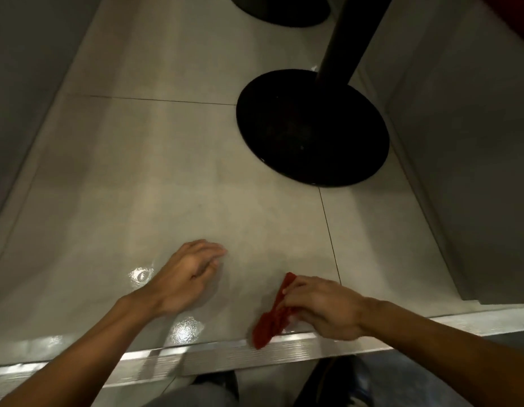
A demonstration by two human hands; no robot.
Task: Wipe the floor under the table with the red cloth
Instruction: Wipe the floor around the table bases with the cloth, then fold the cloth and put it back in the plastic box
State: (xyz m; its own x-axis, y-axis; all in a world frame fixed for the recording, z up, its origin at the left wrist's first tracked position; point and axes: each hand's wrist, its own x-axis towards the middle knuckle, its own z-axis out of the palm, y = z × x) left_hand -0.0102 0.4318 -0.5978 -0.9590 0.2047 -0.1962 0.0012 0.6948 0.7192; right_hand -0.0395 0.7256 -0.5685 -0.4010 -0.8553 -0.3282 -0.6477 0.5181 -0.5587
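My right hand (322, 309) grips the red cloth (272, 315), which is bunched and hangs down onto the pale tiled floor (167, 171) near the metal step edge. My left hand (187, 274) hovers just over or rests on the floor to the left of the cloth, holding nothing, with its fingers loosely bent. The table's black round base (310, 127) and dark pole (343, 39) stand farther ahead, to the right of centre.
A shiny metal threshold strip (196, 356) runs across the near edge of the floor. Grey panels rise at the left (28, 83) and right (466, 142). A second dark round base (278, 7) lies at the top. My shoes (343, 383) show below.
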